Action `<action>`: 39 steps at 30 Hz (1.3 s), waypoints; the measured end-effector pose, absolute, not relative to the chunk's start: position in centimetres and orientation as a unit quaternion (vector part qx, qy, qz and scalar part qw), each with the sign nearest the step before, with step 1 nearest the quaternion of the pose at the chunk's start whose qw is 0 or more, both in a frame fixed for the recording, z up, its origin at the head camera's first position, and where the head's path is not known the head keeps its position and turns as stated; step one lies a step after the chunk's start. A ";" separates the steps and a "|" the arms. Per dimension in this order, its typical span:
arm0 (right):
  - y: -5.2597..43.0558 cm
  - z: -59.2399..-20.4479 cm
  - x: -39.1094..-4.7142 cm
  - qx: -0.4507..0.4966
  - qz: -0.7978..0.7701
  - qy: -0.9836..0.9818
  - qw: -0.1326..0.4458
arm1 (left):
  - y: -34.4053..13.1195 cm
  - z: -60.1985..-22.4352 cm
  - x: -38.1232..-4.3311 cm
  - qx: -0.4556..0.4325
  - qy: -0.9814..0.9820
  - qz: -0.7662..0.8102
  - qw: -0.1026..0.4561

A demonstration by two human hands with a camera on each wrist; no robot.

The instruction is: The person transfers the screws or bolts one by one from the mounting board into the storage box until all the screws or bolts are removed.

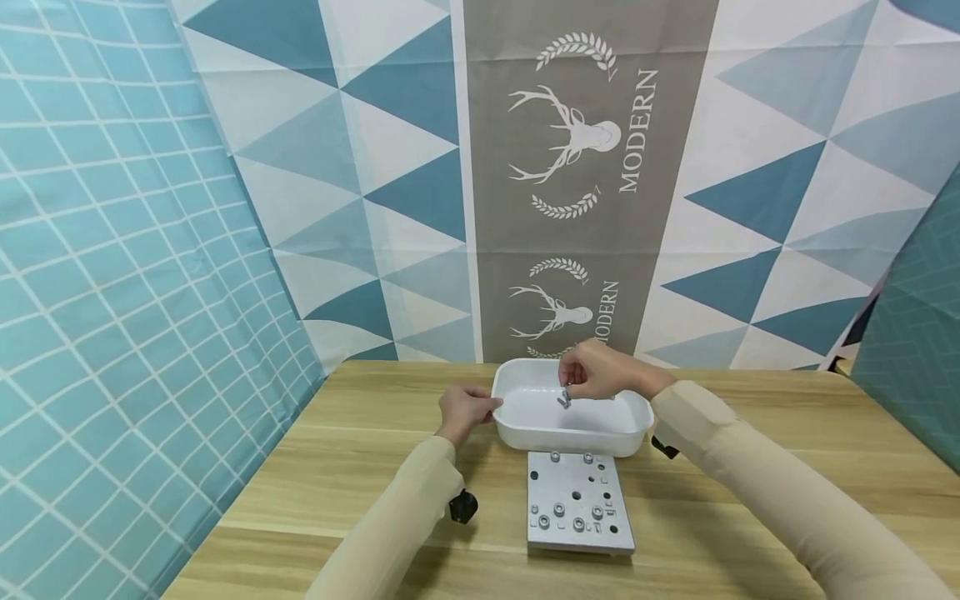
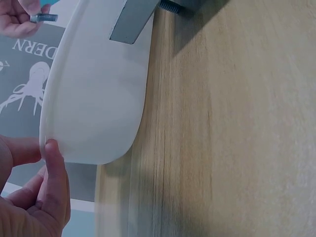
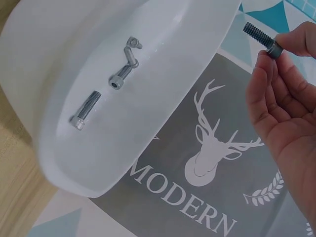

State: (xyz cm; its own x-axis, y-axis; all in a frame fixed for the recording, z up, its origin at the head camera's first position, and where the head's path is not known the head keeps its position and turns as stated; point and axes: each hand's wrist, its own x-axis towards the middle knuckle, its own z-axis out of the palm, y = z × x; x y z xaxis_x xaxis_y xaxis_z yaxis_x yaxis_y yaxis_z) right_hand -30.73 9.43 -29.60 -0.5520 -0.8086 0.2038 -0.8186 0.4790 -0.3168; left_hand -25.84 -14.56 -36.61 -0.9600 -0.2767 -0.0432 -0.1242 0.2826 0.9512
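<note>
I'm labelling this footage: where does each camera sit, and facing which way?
Head: worn on the head, facing forward and down at tray, plate and cloth; left hand, right hand and sleeves show.
Left wrist: on that wrist, facing the tray's outside; both hands show in part.
Right wrist: on that wrist, facing into the tray; right hand shows.
Both wrist views share tray and held bolt.

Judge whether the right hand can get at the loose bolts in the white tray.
Probably yes: the right hand is near the open-topped white tray, and nothing covers the loose bolts. It pinches a separate bolt, though, which may hamper it.
</note>
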 end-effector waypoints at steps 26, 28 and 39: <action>8.4 -30.4 -33.8 0.460 0.196 -0.866 -0.006 | -14.5 -37.0 -26.2 0.129 -0.786 -0.600 0.074; 8.3 -30.4 -34.0 0.459 0.198 -0.866 -0.007 | -14.5 -37.0 -26.1 0.129 -0.785 -0.601 0.072; 7.7 -31.4 -35.3 0.465 0.201 -0.862 0.000 | -14.6 -36.7 -25.9 0.117 -0.782 -0.607 0.075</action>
State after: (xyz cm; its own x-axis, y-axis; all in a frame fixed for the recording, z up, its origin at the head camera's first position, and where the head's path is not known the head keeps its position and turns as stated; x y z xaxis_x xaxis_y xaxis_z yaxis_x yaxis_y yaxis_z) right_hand -35.26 7.72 -31.39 -0.5667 -0.8025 0.1864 -0.8023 0.4860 -0.3466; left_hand -25.89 -14.59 -36.69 -0.9615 -0.2735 -0.0250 -0.0919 0.2347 0.9677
